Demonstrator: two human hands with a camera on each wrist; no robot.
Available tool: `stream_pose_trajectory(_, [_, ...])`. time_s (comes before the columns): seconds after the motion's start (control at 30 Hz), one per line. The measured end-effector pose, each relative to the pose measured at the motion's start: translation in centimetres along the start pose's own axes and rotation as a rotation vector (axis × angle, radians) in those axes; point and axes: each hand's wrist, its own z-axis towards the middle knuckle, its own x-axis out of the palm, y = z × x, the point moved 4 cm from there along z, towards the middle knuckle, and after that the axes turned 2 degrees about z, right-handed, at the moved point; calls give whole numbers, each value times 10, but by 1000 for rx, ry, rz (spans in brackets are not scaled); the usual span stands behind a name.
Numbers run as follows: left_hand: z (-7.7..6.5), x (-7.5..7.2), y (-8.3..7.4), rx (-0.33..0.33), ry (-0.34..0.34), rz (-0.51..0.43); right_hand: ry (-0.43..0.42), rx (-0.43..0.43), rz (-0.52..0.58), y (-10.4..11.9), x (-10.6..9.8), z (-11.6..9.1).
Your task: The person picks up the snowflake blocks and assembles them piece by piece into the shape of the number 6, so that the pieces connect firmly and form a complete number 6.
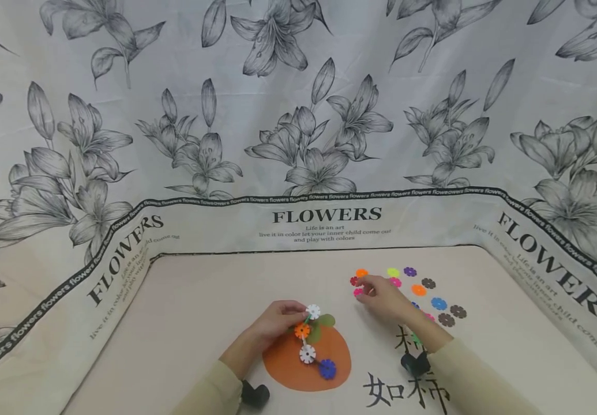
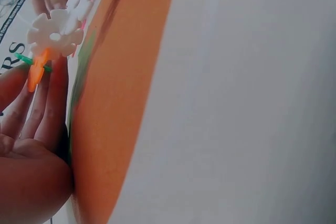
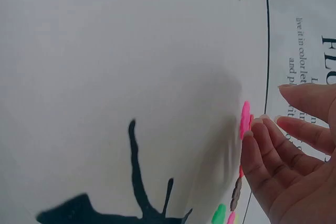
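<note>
My left hand [image 1: 279, 319] pinches one end of a chain of interlocking plastic snowflake discs. In the head view the chain shows a white disc [image 1: 313, 312], an orange disc [image 1: 302, 330], another white disc [image 1: 307, 354] and a blue disc [image 1: 327, 369] at its near end. A green disc [image 2: 22, 58], edge-on in the left wrist view, sits by the thumb and crosses the orange one. My right hand [image 1: 381, 297] is over the loose discs, thumb apart from the fingers, with fingertips right at a pink disc [image 3: 245, 120].
Several loose discs lie at the right back, among them a light blue one [image 1: 439, 304] and a brown one [image 1: 446, 320]. The tabletop bears a printed orange persimmon [image 1: 288, 369] beneath the chain and black characters [image 1: 386, 391]. Flower-printed cloth [image 1: 329, 173] stands around the back and sides.
</note>
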Motion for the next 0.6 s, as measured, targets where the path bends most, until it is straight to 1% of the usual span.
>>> stream_pose_trajectory(0.1, [1, 0, 2, -5, 4, -1, -9, 63, -31, -13, -2, 5])
stream_pose_trajectory(0.23, [1, 1, 2, -2, 5, -2, -1, 104, -41, -20, -1, 9])
stream_pose_trajectory(0.47, [-2, 0, 0, -6, -5, 2, 4, 85, -107, -19, 3, 19])
stream_pose_trajectory(0.6, [-2, -2, 0, -7, -9, 5, 11, 93, -101, -18, 3, 19])
